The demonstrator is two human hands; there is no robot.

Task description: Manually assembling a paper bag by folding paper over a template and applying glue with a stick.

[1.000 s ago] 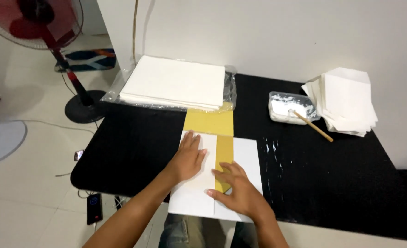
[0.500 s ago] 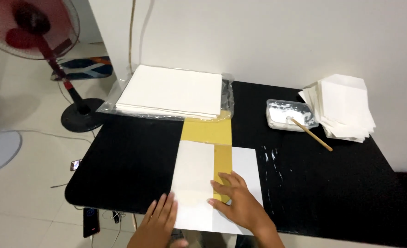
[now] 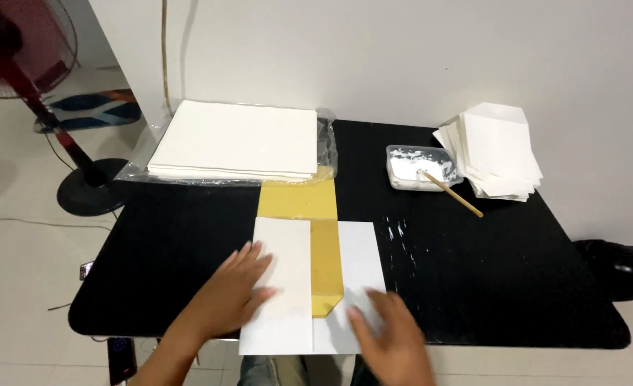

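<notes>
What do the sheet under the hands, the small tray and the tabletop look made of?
Folded sheet: paper, matte white outside, yellow-brown inside; it holds sharp, flat creases.
Small tray: likely thin clear plastic, translucent walls smeared with white paste; the stick in it looks wooden.
Tabletop: black, smooth, slightly glossy; laminate or painted board, cannot tell which.

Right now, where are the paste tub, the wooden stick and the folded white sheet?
paste tub (image 3: 411, 169): head view, white paste inside.
wooden stick (image 3: 459, 196): head view, mid shaft.
folded white sheet (image 3: 285, 251): head view, left flap.
</notes>
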